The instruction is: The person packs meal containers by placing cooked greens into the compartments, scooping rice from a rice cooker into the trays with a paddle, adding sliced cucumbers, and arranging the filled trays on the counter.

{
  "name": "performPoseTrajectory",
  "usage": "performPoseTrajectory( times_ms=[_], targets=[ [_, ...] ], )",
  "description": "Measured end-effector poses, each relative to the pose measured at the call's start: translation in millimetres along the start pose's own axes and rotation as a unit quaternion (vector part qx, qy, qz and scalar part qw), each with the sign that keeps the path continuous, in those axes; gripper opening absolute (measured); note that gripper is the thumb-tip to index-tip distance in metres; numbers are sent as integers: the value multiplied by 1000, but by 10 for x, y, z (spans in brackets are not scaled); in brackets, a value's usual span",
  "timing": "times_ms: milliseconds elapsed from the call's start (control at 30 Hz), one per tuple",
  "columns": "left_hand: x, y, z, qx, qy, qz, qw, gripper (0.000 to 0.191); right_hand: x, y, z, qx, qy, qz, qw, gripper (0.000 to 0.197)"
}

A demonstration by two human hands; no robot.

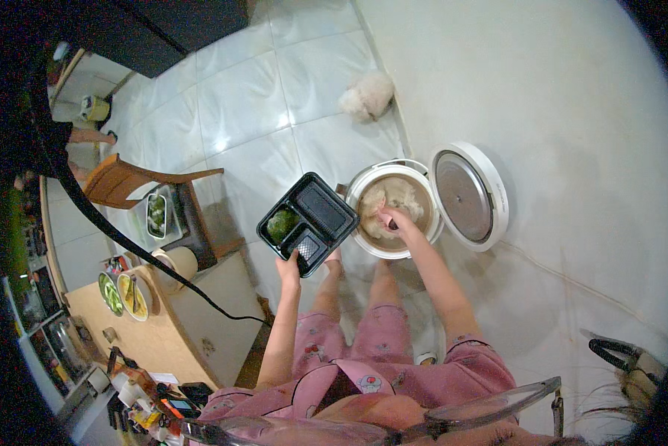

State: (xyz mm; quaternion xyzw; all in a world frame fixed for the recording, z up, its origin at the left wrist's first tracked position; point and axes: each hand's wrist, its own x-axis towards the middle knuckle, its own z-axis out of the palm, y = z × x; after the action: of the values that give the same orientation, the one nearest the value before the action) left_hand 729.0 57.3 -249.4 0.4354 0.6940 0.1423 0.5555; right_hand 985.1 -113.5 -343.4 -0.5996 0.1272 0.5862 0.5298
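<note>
My left hand (pixel 288 270) grips the near edge of a black plastic compartment tray (pixel 324 205), tilted in the air left of the rice cooker. One of its compartments holds a mound of dark green food (pixel 282 224); no food shows in the others. A white rice cooker (pixel 392 255) stands on the floor before me, its round lid (pixel 461 195) swung up to the right. White rice (pixel 403 192) lies unevenly in the pot. Over the rice, my right hand (pixel 399 219) is closed around a serving utensil, mostly hidden except its dark handle end.
A fluffy white dog (pixel 369 96) is on the tiles by the wall. To the left are a wooden chair (pixel 127 178) bearing a container of greens (pixel 156 216), and a table (pixel 161 340) with food bowls (pixel 133 295). A person's leg (pixel 91 136) shows beyond. A black cable (pixel 200 295) crosses the view.
</note>
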Motion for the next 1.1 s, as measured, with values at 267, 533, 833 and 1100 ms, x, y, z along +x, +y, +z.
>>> performPoseTrajectory(
  times_ms=[267, 533, 833, 1100],
  targets=[
    [6, -77, -36, 18, -13, 69, 997, 26, 123, -39, -100, 33, -9, 32, 999, 21],
    [128, -173, 21, 58, -37, 126, 990, 24, -138, -125, -75, 66, -59, -17, 996, 21],
    [179, 231, 145, 136, -87, 256, 953, 23, -910, -228, -81, 48, 22, -121, 991, 45],
    [263, -29, 607, 217, -122, 275, 929, 23, -1364, -411, 405, -271, 157, -186, 931, 40]
  ],
)
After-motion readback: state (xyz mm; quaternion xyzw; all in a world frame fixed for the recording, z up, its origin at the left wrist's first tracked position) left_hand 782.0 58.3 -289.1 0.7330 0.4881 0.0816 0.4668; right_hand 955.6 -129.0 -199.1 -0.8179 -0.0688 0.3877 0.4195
